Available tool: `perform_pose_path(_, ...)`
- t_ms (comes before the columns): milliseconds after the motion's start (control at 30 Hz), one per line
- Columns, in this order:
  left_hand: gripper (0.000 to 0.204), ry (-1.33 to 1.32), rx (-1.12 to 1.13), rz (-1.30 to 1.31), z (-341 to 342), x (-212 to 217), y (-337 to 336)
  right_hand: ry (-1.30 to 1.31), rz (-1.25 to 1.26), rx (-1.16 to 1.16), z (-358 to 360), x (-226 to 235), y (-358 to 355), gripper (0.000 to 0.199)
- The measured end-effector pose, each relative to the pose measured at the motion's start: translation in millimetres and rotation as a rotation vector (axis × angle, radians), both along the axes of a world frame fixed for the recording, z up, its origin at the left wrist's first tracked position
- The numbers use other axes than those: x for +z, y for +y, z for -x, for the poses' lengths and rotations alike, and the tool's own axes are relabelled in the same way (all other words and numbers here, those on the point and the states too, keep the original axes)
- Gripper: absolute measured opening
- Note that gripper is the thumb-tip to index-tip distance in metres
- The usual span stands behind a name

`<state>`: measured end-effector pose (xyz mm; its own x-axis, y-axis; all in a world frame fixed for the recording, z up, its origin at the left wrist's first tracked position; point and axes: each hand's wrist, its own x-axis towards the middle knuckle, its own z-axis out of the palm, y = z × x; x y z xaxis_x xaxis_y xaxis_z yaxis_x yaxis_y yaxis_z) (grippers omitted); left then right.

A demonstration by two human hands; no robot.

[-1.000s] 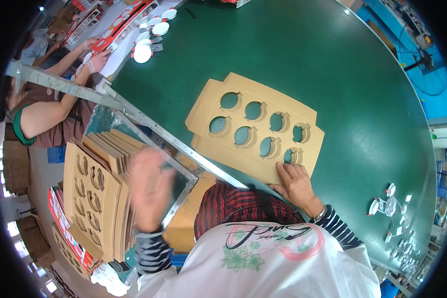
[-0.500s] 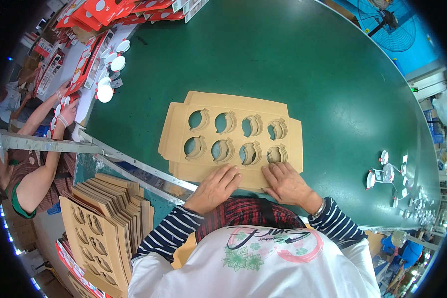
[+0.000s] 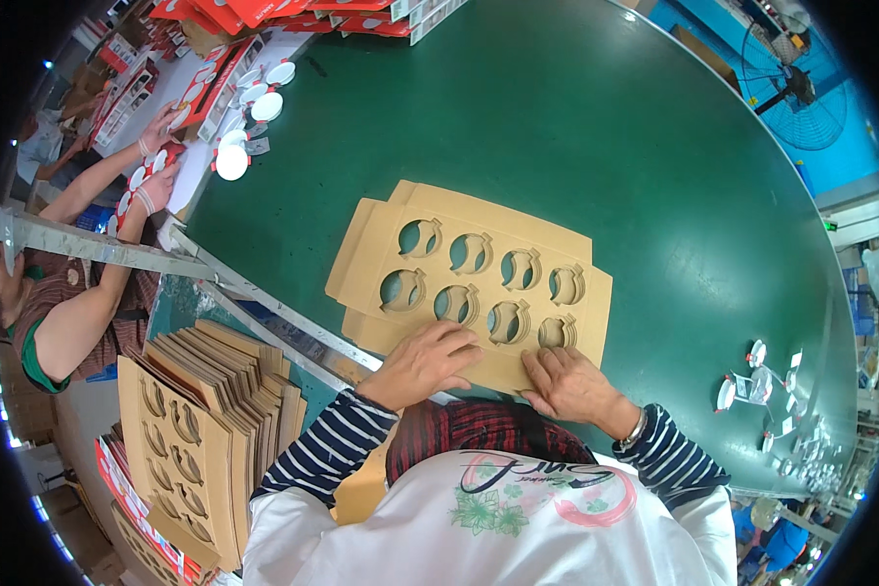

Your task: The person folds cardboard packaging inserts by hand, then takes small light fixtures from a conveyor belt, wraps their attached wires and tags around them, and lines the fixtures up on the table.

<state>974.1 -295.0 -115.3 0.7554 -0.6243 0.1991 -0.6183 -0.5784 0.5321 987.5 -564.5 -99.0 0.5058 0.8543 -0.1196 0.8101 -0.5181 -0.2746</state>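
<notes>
While eight-holed, layered tan cardboard piece (image 3: 488,284) lies flat on smooth green worktop (image 3: 674,195) in head view, left hand (image 3: 418,367) and right hand (image 3: 578,388) rest apart on its near edge; whether either pinches it, cannot tell. Likely risk: layers slipping askew, if one hand pushes harder. Palms down, fingers bent, wrists angled inward, navy-and-white striped sleeves (image 3: 324,441) spread behind.

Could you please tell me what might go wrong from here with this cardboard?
The layered cardboard sheets could slide askew, since the left hand and right hand rest only along their near side. The cardboard pile at the left looks unevenly fanned, so some of it might slip.
</notes>
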Motion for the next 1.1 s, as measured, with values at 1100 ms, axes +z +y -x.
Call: perform_pose_path(1100,0.017,-0.238,-0.049,-0.260,-31.9,-20.5,-11.4,-0.182,-0.162,-0.293,-2.7,-29.8,12.5,0.022)
